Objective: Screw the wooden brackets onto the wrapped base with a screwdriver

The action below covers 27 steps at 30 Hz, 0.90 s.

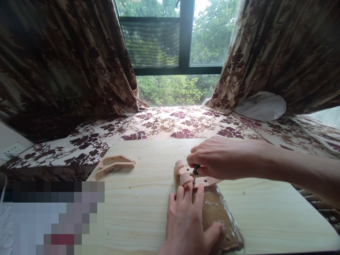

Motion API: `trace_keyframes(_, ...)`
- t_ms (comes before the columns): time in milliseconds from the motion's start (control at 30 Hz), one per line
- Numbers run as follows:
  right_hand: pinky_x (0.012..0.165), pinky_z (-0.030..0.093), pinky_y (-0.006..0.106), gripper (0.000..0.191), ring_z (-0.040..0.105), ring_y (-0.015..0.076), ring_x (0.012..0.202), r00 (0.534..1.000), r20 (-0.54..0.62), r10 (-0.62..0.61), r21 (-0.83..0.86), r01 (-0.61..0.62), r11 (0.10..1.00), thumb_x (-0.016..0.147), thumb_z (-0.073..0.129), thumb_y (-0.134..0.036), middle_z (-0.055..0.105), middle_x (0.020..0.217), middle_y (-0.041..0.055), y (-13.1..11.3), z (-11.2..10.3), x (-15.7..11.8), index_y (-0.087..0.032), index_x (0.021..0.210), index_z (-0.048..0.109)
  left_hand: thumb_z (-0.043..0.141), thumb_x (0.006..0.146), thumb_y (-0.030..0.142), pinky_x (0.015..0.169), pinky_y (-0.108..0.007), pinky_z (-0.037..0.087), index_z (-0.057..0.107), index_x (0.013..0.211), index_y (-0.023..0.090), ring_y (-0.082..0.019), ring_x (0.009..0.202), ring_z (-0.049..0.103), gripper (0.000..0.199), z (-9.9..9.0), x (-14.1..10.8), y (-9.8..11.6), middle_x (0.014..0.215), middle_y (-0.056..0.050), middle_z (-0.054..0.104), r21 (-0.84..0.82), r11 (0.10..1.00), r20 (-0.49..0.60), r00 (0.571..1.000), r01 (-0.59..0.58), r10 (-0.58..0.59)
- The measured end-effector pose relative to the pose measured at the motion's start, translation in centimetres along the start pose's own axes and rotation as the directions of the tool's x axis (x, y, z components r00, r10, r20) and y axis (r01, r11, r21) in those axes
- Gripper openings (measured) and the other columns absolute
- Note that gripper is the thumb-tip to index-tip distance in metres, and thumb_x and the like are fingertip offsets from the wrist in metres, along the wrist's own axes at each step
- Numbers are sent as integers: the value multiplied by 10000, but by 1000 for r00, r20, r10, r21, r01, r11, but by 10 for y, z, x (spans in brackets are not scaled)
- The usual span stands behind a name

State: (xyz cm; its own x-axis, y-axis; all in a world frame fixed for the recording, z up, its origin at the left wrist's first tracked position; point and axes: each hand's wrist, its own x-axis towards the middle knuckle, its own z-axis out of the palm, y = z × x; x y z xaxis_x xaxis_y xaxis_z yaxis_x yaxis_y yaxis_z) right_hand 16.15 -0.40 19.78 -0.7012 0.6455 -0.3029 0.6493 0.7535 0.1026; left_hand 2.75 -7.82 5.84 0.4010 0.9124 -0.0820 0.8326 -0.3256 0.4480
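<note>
My right hand is closed around the dark handle of a small screwdriver, whose shaft points down at a hole in a pale wooden piece. My left hand lies with its fingers spread, fingertips pressing on the near edge of that wooden piece and thumb resting on a brown board wrapped in clear plastic. Another pale wooden part with a rounded end sits just behind, partly hidden by my right hand.
Two angled wooden pieces lie at the left of the pale wooden table, with small screws beside them. Behind are a floral cloth, patterned curtains, a window and a white plastic bag. A blurred patch covers the lower left.
</note>
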Motion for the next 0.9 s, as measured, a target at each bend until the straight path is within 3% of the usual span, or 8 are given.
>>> trace_keyframes(133,489,205,273,151,426,123,547,999,5,-37,5,37,999,818,476,-111,615,708,44,-5,1,5,-160,818,619,498,715,705,1050,-551,273,334,1407,296,-348,1281,361,820,-1,0,1,1480,-82,345,-21,1000,22,1000,15,-14)
trace_keyframes(367,489,237,254,188,450,129,560,998,-31,59,91,-56,994,831,470,-252,626,680,44,6,9,6,-178,799,640,485,719,710,1060,-577,237,301,1420,290,-358,1292,335,837,-2,2,-1,1499,-91,305,-41,999,70,997,25,-22)
trace_keyframes(500,481,236,258,193,451,132,543,998,-24,60,48,-59,997,840,474,-276,638,688,44,5,4,3,-178,833,640,487,721,709,1051,-585,246,303,1420,284,-365,1290,336,839,0,1,-3,1495,-101,311,-44,999,54,999,6,-3)
trace_keyframes(733,490,214,274,206,426,130,528,999,46,-18,0,18,1000,862,441,-167,627,673,56,0,0,3,-155,766,622,444,736,728,1023,-590,294,318,1416,283,-367,1257,386,822,4,1,-6,1469,-114,358,-18,999,-1,999,-33,33)
trace_keyframes(900,476,183,286,269,356,125,495,1000,0,-15,20,15,1000,888,401,-207,608,637,60,3,6,2,-150,753,626,451,730,730,999,-571,331,348,1403,285,-361,1230,417,813,4,3,-6,1457,-113,377,-2,999,-19,999,-39,39)
